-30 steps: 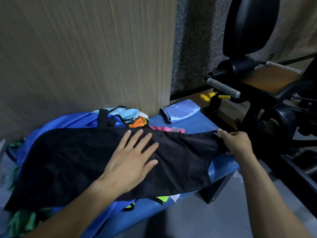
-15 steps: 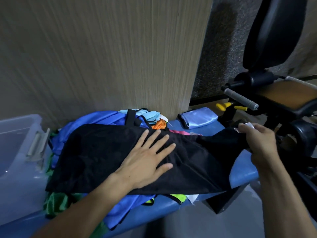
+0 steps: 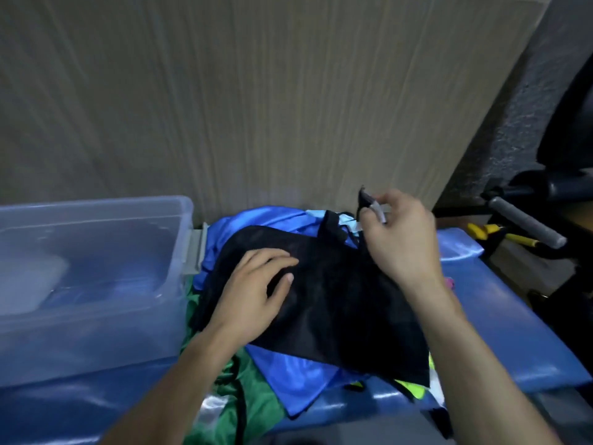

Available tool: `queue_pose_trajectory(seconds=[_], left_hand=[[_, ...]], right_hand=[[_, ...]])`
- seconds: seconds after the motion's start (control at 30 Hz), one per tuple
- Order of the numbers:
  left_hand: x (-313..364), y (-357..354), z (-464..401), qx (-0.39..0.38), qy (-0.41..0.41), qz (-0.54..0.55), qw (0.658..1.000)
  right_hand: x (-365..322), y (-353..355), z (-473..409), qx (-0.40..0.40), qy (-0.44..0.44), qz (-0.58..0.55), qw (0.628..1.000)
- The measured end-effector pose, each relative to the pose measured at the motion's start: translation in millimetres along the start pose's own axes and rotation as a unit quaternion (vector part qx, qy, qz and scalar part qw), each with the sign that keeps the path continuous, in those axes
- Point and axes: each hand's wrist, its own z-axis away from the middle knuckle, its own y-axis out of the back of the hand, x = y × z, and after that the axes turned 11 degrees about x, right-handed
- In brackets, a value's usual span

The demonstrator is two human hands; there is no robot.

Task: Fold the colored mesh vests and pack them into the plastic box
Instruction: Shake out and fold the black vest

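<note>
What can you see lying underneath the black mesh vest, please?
Under the black mesh vest a blue vest, a green one and a neon yellow edge peek out; anything beneath its middle is covered.

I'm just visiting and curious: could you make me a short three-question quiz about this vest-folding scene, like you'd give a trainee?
1. True or false: the left hand rests on the black vest.
2. The right hand pinches: A) a lifted end of the black vest, B) the plastic box, C) the green vest.
3. On which side of the vest pile, as the camera sees it, does the plastic box stand?

Key: 1 true; 2 A; 3 the left.
</note>
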Motion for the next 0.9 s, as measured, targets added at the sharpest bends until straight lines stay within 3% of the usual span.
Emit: queue_pose_trajectory(seconds=[0.07,0.17,0.23,0.37,0.5,0.63,0.77,0.9], left_hand=[[-2,5,-1,0.066,0.083,0.079,0.991],[-3,13,-10,0.153,0.216,0.18,0.947],[-7,14,-14,0.158,0.278,0.217,0.922],[-9,16,-17,0.137,0.389,0.247,0.877],[-8,16,-22,0.118,0.468,0.294,0.825],[-7,18,-26,0.124,0.53,0.324,0.774],[-7,19,-27,0.112,0.54,0.343,0.76],[-12,17,-27,0.081,0.497,0.271,0.82]], right_hand=[[-26,-35,5,-0.04,0.046,0.052,0.997],[-60,-88,24,-0.149,0.092,0.16,0.971],[-72,-116,38,-0.191,0.127,0.209,0.95],[-75,-139,50,-0.196,0.162,0.264,0.931],[-73,-136,55,-0.194,0.153,0.245,0.937],[-61,-131,59,-0.227,0.084,0.126,0.962],[-42,-129,62,-0.305,0.045,-0.045,0.95],[-27,-124,60,-0.34,0.036,-0.121,0.932]])
